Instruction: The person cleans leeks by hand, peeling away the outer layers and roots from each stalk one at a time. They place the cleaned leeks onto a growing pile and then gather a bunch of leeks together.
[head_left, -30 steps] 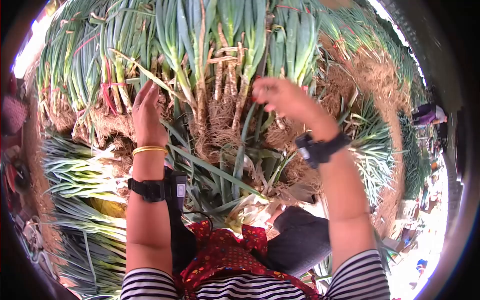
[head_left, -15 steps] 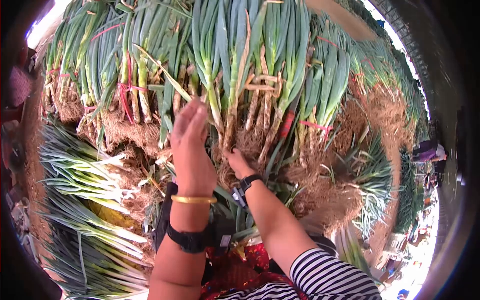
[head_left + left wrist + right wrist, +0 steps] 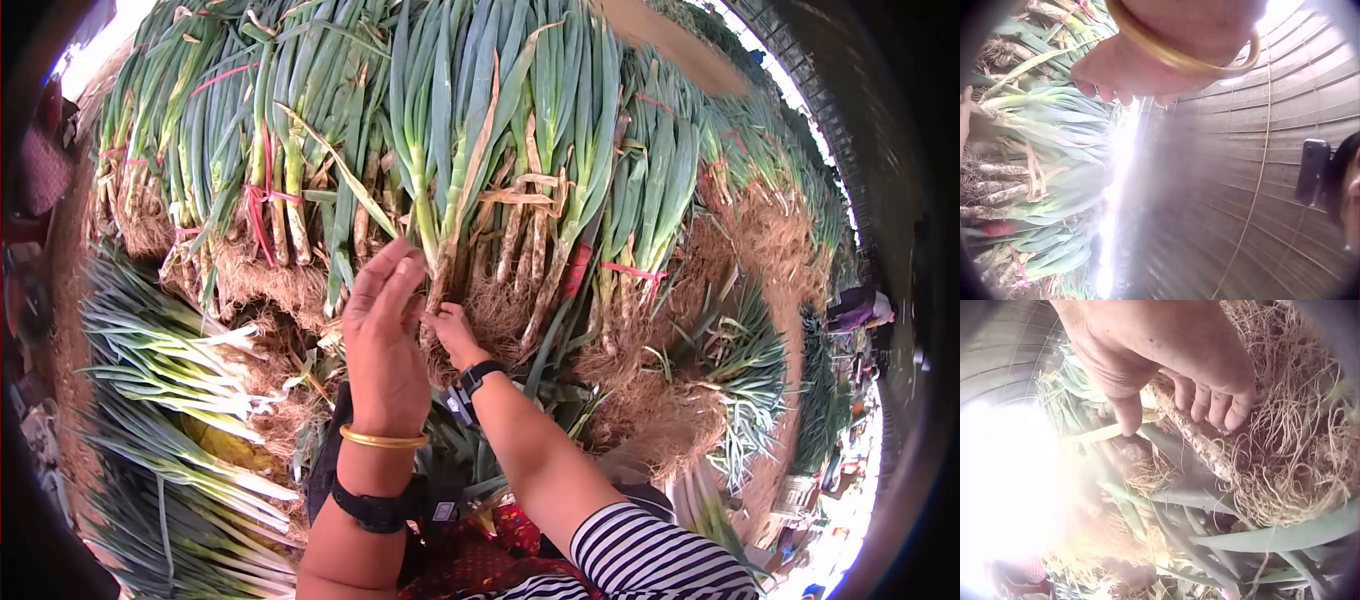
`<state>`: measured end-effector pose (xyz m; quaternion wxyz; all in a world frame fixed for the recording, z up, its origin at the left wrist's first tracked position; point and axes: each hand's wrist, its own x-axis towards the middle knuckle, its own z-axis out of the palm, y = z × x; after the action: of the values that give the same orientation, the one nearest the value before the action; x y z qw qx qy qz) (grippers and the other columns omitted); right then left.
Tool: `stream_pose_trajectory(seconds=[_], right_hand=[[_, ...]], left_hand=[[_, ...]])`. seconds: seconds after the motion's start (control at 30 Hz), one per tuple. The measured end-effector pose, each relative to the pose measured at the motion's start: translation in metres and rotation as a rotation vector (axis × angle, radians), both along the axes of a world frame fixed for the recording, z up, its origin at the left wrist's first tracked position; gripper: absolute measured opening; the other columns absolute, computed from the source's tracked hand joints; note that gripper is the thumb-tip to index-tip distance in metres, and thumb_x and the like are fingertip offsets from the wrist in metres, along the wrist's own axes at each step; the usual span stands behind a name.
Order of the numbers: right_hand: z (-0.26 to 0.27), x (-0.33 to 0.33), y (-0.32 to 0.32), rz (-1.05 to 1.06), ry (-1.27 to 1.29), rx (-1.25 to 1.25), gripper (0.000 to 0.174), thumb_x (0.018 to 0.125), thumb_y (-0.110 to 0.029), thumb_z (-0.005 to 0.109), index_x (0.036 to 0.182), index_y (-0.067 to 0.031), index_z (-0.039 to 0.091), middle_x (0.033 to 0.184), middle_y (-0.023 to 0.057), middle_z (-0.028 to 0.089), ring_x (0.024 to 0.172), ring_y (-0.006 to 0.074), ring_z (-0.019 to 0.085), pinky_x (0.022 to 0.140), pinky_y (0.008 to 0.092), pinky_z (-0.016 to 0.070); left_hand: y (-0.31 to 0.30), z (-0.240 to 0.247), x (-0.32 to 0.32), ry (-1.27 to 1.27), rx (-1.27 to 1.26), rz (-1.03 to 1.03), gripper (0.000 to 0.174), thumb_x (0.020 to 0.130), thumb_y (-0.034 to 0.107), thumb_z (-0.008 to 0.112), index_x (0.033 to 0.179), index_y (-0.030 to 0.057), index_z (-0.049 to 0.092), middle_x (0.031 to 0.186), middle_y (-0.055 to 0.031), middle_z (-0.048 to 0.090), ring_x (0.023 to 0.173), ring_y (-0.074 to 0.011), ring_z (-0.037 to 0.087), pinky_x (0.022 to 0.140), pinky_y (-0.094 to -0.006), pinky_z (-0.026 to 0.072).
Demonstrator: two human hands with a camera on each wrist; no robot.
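Long leeks with muddy white stalks (image 3: 440, 275) and hairy roots (image 3: 498, 318) stand in front of the person. The right hand (image 3: 457, 337) is low at the leftmost stalk of this bunch. In the right wrist view, its fingers (image 3: 1200, 403) curl over the muddy stalk (image 3: 1200, 445), with the thumb on the other side. The left hand (image 3: 388, 345), wearing a gold bangle, is raised just left of the right one, fingers nearly straight and holding nothing. In the left wrist view, that hand (image 3: 1141, 72) hangs beside the green leaves (image 3: 1066, 119), its palm partly hidden.
Bundles tied with pink string (image 3: 270, 195) stand at the left, and another tied bundle (image 3: 640, 270) at the right. Loose leeks (image 3: 190, 430) lie at the lower left. A red-marked object (image 3: 577, 270) sticks up between bunches. A person (image 3: 860, 307) is at the far right.
The right hand has come from the bunch's right side down to its left stalk and taken hold. The left hand has shifted right and lower, still raised. The head view has turned slightly.
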<state>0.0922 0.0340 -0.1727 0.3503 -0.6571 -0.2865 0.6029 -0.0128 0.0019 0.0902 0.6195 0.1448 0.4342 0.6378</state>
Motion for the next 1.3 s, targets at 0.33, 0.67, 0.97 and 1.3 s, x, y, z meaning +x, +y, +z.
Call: stream_pose_trajectory(seconds=[0.33, 0.67, 0.97, 1.3], right_hand=[[-0.034, -0.016, -0.005, 0.045, -0.267, -0.131, 0.080, 0.068, -0.035, 0.075, 0.122, 0.0113, 0.039, 0.115, 0.0243, 0.054, 0.104, 0.0275, 0.055, 0.088, 0.0340, 0.0423], [0.088, 0.032, -0.020, 0.196, -0.126, 0.128, 0.040, 0.071, -0.037, 0.069, 0.068, 0.0018, 0.060, 0.065, 0.0103, 0.059, 0.059, 0.0229, 0.053, 0.059, 0.0363, 0.0439], [0.179, 0.097, -0.038, 0.096, -0.400, 0.424, 0.029, 0.071, -0.021, 0.072, 0.073, 0.0039, 0.056, 0.068, 0.0058, 0.058, 0.062, 0.0112, 0.051, 0.057, 0.0289, 0.0440], [0.248, 0.072, -0.092, 0.289, -0.197, 0.464, 0.036, 0.074, -0.009, 0.069, 0.102, 0.0063, 0.053, 0.089, 0.0067, 0.059, 0.080, 0.0130, 0.051, 0.075, 0.0279, 0.0443]], left_hand=[[0.007, 0.004, -0.018, 0.051, -0.027, 0.055, 0.039, 0.088, 0.023, 0.056, 0.122, 0.0058, 0.050, 0.111, -0.0039, 0.058, 0.103, -0.0128, 0.051, 0.087, -0.0277, 0.0363], [0.012, -0.001, -0.047, 0.018, 0.034, 0.148, 0.038, 0.088, 0.022, 0.054, 0.122, 0.0063, 0.050, 0.112, -0.0033, 0.057, 0.104, -0.0141, 0.051, 0.087, -0.0288, 0.0355], [0.009, 0.001, -0.053, -0.010, 0.040, 0.160, 0.037, 0.088, 0.024, 0.054, 0.121, 0.0077, 0.051, 0.112, -0.0022, 0.057, 0.104, -0.0136, 0.050, 0.089, -0.0299, 0.0331], [0.018, 0.005, -0.042, 0.011, 0.033, 0.133, 0.024, 0.083, 0.021, 0.061, 0.105, 0.0093, 0.059, 0.096, 0.0017, 0.062, 0.089, -0.0076, 0.054, 0.079, -0.0250, 0.0350]])
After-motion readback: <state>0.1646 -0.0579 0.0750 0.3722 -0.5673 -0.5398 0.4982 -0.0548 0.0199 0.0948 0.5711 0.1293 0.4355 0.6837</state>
